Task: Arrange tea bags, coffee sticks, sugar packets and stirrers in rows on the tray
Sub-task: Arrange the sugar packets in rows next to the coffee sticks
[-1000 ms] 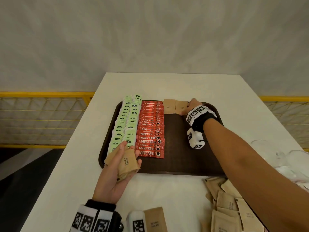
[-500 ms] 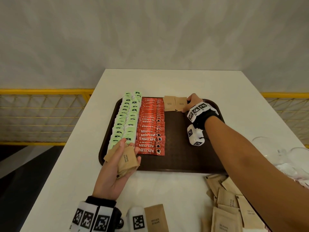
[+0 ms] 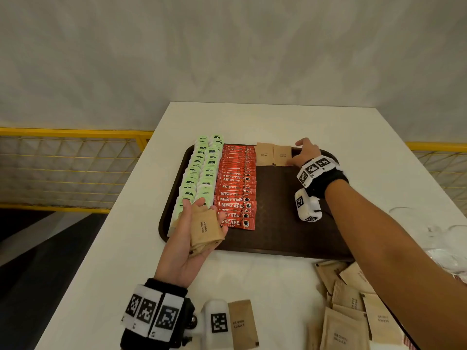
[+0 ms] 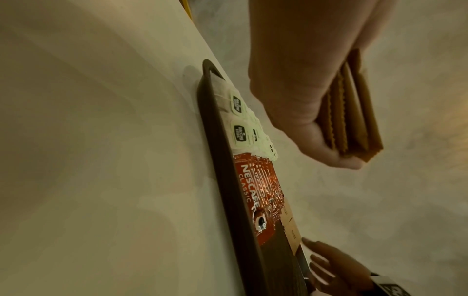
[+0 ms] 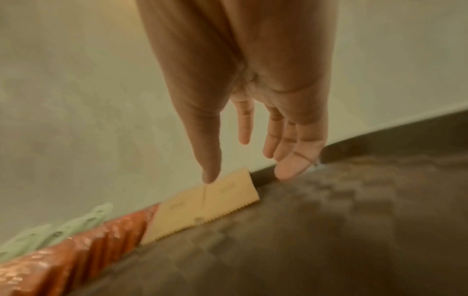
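Observation:
A dark brown tray (image 3: 290, 236) holds green tea bags (image 3: 199, 173) in rows at its left and red Nescafe coffee sticks (image 3: 236, 188) beside them. Two brown sugar packets (image 3: 274, 154) lie side by side at the tray's far edge. My right hand (image 3: 304, 152) hovers just right of them with straight, spread fingers (image 5: 291, 166) and holds nothing. My left hand (image 3: 194, 236) grips a small stack of brown sugar packets (image 3: 206, 229) over the tray's near left corner; their edges show in the left wrist view (image 4: 352, 112).
A loose heap of brown sugar packets (image 3: 353, 306) lies on the white table at the near right, and one packet (image 3: 241, 324) near my left wrist. Clear plastic (image 3: 444, 238) sits at the right edge. A yellow mesh railing (image 3: 70, 168) runs behind the table.
My right hand's fingers have drawn back from the second sugar packet and spread, leaving it flat on the tray. The left hand keeps its stack and has barely shifted.

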